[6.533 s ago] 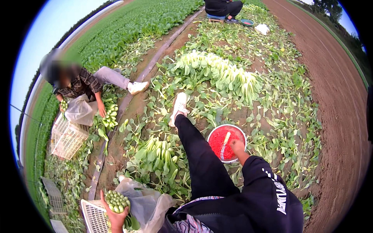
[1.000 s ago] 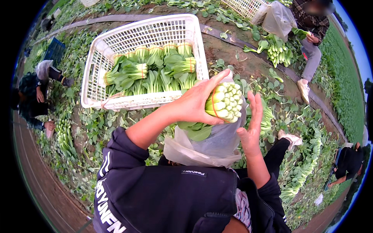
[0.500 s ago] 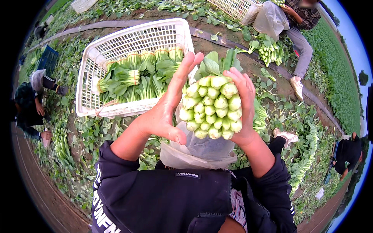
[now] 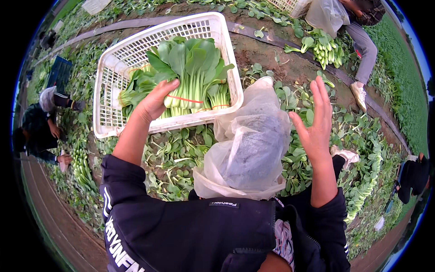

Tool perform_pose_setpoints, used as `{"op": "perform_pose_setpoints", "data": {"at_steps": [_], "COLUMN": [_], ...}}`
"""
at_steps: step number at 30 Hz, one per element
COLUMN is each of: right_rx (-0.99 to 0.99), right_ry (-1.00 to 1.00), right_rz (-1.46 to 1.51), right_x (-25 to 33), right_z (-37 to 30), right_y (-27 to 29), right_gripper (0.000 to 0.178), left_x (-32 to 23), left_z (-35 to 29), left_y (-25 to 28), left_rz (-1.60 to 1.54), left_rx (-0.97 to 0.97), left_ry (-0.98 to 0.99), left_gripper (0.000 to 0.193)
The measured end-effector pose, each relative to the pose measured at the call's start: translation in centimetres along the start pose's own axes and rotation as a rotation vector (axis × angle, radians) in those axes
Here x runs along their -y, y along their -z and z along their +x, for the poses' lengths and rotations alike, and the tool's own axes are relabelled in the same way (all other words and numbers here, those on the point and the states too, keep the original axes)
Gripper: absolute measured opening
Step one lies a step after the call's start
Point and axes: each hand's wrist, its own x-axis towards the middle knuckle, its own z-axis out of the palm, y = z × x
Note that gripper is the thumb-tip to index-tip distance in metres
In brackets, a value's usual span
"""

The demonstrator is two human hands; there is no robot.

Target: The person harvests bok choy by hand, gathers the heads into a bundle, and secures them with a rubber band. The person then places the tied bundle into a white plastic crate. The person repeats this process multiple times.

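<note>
My left hand [image 4: 155,100] grips a bunch of bok choy [image 4: 190,72] at its pale stem ends, where a red band runs round it. The green leaves point away from me. This bunch is over the near side of a white plastic crate [image 4: 170,122], above other banded bok choy bunches [image 4: 219,97] lying inside it. Whether it rests on them I cannot tell. Off to the right, my right hand [image 4: 317,129] is raised with fingers apart and nothing in it. Clear plastic sheeting [image 4: 244,149] covers my leg between the two hands.
Cut leaves [image 4: 176,172] litter the soil. A seated person [image 4: 362,45] is at the upper right beside loose bok choy [image 4: 327,50]. Another person [image 4: 38,120] crouches at the left, near a blue crate [image 4: 59,72]. A dark hose [image 4: 258,38] crosses behind my crate.
The bok choy bunch, earlier upright in my right hand with stem ends toward me, is now in my left hand over the crate. My right hand has let go and moved right.
</note>
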Motion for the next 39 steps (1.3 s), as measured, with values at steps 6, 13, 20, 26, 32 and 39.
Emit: {"op": "perform_pose_setpoints", "data": {"at_steps": [6,13,20,26,32,39], "right_rx": [0.091,0.199,0.275,0.327,-0.151,-0.378], "right_ry": [-0.674,-0.996,-1.006,-1.046,-1.589,-1.866], "right_rz": [0.042,0.007,-0.069,-0.068,0.417,0.425], "right_x": [-10.4,-12.9,-15.5,-16.2,-22.9,-28.5], "right_z": [-13.8,-25.8,-28.2,-30.2,-34.5,-32.0], "right_y": [0.5,0.6,-0.9,-3.1,-9.0,-14.6], "right_gripper": [0.068,0.062,0.057,0.051,0.041,0.051], "left_x": [1.6,10.9,13.2,12.7,5.7,-3.0], "left_z": [9.4,16.0,16.7,18.9,19.0,8.1], "left_y": [8.9,9.3,11.9,8.3,8.0,-22.9], "left_rz": [1.097,2.052,2.397,2.211,1.2,0.859], "left_rx": [-0.41,-0.248,-0.29,-0.201,-0.336,0.002], "left_ry": [-0.201,0.021,0.222,0.425,-0.24,-0.704], "left_gripper": [0.123,0.115,0.1,0.106,0.071,0.053]}}
